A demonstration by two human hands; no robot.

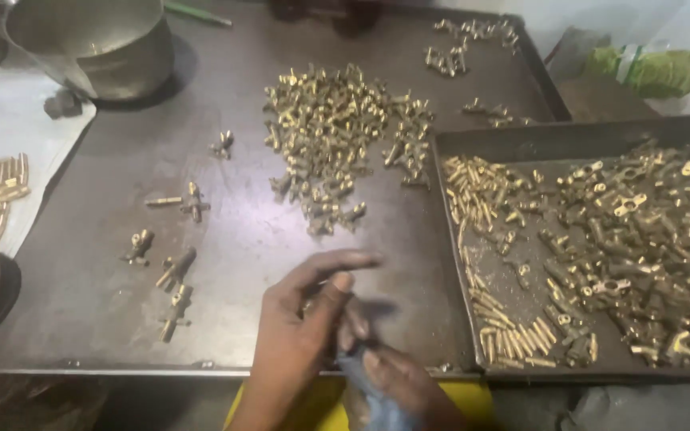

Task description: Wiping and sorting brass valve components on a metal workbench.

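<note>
The left hand [301, 319] and right hand [397, 383] pinch together at a small brass fitting [311, 306], mostly hidden and blurred. It is likely hard, dense and slick, best gripped across its body. A blue cloth [361, 399] lies under the right hand.

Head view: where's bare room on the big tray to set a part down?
Bare: the big tray between the metal pot and the central brass pile, and the strip between the pile and both hands. Crowded: the right-hand tray, packed with brass fittings and pins.
</note>
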